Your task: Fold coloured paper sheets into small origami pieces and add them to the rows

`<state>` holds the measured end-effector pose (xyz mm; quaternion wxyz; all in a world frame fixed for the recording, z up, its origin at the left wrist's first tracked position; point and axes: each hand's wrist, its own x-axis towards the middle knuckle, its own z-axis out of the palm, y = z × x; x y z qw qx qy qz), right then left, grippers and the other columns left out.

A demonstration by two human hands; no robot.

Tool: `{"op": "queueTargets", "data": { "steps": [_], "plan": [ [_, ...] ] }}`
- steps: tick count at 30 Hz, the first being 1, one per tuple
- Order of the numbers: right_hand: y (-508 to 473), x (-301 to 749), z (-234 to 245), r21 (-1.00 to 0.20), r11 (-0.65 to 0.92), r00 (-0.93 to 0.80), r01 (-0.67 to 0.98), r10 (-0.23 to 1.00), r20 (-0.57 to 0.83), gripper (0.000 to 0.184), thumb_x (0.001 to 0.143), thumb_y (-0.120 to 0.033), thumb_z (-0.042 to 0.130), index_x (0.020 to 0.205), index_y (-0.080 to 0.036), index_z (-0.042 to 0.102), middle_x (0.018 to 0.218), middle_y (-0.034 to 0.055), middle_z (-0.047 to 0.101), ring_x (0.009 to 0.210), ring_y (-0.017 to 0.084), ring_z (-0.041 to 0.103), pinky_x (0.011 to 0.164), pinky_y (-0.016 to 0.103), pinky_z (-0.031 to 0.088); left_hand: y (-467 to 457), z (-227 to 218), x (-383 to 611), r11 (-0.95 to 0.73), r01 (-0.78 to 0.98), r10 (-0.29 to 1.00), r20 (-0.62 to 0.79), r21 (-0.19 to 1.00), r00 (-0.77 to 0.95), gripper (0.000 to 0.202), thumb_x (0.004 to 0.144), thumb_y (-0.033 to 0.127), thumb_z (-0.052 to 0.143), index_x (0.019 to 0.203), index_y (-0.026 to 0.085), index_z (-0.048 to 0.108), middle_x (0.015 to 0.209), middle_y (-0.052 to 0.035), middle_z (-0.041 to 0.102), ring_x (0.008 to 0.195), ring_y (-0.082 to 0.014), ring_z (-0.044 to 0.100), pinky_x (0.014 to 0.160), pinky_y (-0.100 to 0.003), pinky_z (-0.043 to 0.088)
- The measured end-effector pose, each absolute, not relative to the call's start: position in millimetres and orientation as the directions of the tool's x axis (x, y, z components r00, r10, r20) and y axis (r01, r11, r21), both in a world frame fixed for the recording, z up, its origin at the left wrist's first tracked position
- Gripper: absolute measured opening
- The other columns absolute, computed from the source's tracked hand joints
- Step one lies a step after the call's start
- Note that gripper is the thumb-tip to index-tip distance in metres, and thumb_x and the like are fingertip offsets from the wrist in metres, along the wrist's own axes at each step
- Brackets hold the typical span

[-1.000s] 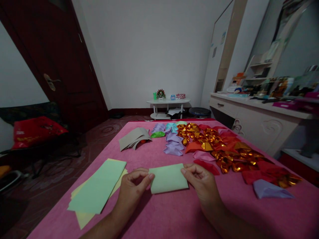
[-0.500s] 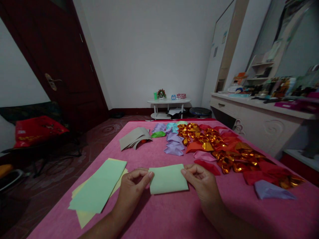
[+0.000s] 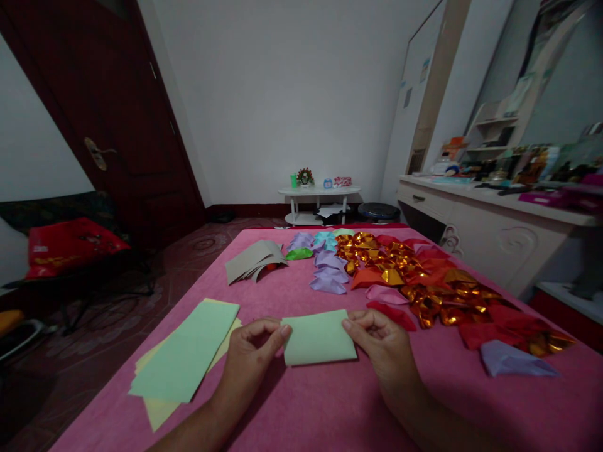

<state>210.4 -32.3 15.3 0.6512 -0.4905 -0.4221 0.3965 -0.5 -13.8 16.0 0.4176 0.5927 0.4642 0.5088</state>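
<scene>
A folded piece of light green paper [image 3: 319, 339] is held up in front of me, with its crease along the lower edge. My left hand [image 3: 257, 345] pinches its upper left corner between thumb and fingers. At the upper right corner, my right hand [image 3: 379, 342] grips it the same way. To the left of my left hand lies a stack of green paper sheets [image 3: 188, 351], with yellow paper [image 3: 162, 411] poking out beneath. A red folded paper piece [image 3: 393, 316] lies just behind my right hand.
The pink-covered table [image 3: 292, 414] bears several gold foil folded pieces [image 3: 386, 257] at the back right. Purple folded papers [image 3: 328, 276] sit at mid-table, beside a fanned grey paper stack [image 3: 257, 260]. One purple piece [image 3: 518, 361] lies far right. A white dresser [image 3: 490, 232] stands beyond.
Almost nothing differs. Both hands keep their hold on the green paper, which stays in the same place.
</scene>
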Motion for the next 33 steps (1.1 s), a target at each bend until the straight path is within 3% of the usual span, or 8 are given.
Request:
{"op": "queueTargets", "data": {
  "steps": [22,28,33],
  "plan": [
    [-32,210,10,-0.974,0.205,0.305,-0.095,0.937,0.168,0.035,0.057,-0.039,0.080,0.048,-0.019,0.053,0.063,0.0029,0.062,0.060,0.017,0.056,0.058,0.029,0.043,-13,11,3,-0.140,0.099,0.989,0.144,0.985,-0.029,0.027,0.064,0.035,0.074,0.059,0.012,0.061,0.052,0.0009,0.057,0.048,-0.0085,0.048,0.047,-0.018,0.037],
    [-30,209,7,-0.976,0.203,0.288,-0.074,0.942,0.173,0.035,0.061,-0.035,0.077,0.048,-0.019,0.048,0.063,0.0028,0.062,0.061,0.017,0.056,0.058,0.029,0.044,-10,11,6,-0.122,-0.039,0.992,0.123,0.992,0.001,0.033,0.064,0.030,0.074,0.076,0.017,0.046,0.049,0.0083,0.051,0.045,-0.0054,0.042,0.047,-0.015,0.033],
    [-26,211,3,-0.978,0.189,0.274,0.083,0.939,0.205,0.033,0.062,-0.029,0.072,0.048,-0.021,0.044,0.053,-0.0024,0.054,0.054,0.014,0.051,0.054,0.026,0.041,-8,8,2,-0.185,0.151,0.983,0.181,0.971,0.043,0.033,0.072,0.026,0.067,0.094,0.019,0.044,0.053,0.0088,0.052,0.049,-0.0079,0.046,0.051,-0.017,0.036]
  ]
}}
